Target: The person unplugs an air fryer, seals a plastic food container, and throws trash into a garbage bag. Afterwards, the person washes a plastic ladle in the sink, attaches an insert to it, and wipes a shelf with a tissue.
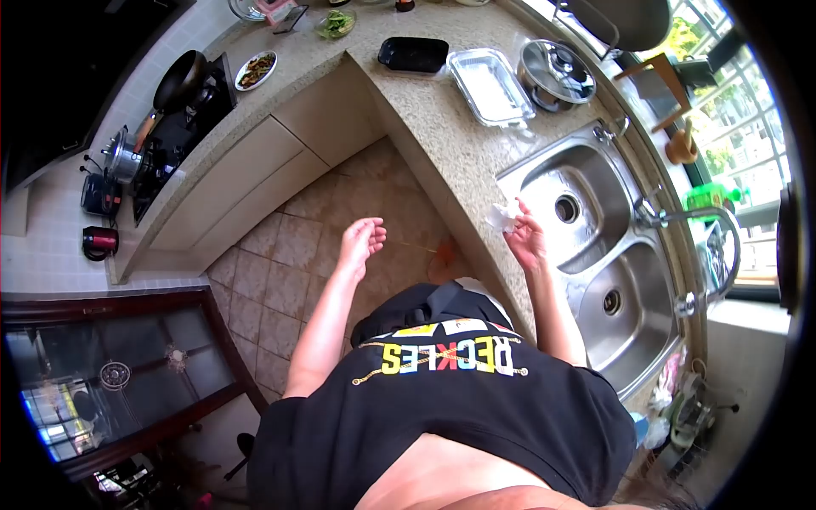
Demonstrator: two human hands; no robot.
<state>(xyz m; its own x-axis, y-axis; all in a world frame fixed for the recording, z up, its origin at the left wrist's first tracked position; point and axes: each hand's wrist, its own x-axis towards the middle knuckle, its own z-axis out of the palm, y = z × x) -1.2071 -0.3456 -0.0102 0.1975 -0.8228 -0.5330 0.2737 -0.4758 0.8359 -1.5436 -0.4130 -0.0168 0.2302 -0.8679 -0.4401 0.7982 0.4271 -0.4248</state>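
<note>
My right hand (527, 240) is raised at the counter edge beside the sink, its fingers pinched on a crumpled white tissue (503, 216). The tissue is thin and partly see-through, and its exact material is hard to make out. My left hand (364, 245) hangs in the air over the tiled floor, with nothing in it and its fingers loosely bent. To the right of my right hand is the steel double sink (531, 181).
Along the counter stand a foil tray (490, 85), a lidded pot (557, 75), a black tray (413, 54), a bowl of greens (337, 24) and a plate of food (256, 70). A wok (180, 82) sits on the stove at left. The curved faucet (729, 246) arches over the sink.
</note>
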